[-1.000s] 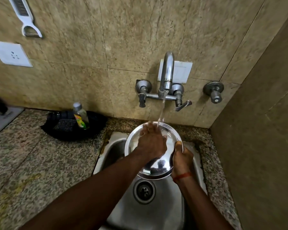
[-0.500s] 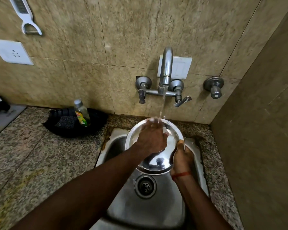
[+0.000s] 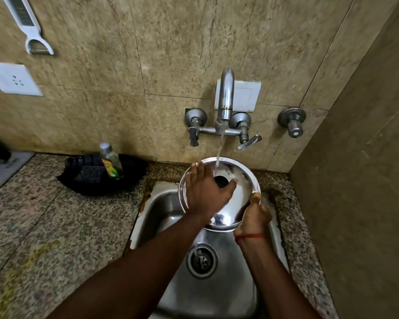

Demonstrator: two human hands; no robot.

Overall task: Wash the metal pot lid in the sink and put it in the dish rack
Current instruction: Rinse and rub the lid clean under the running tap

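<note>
Under the running tap (image 3: 226,97), the left hand (image 3: 205,192) lies flat on the shiny lid (image 3: 242,180); the right hand (image 3: 255,215) grips its rim.

Both our forearms are bare, reaching forward and converging. Our left hand (image 3: 205,192) lies palm-down, fingers spread flat on the metal pot lid (image 3: 243,183), thumb out to the right. Our right hand (image 3: 253,215) grips its near-right rim, thumb over the edge. There is an orange thread (image 3: 250,236) round our right wrist.

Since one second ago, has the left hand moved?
Yes. The left hand slid left, out from under the faucet stream, uncovering the lid knob.
</note>
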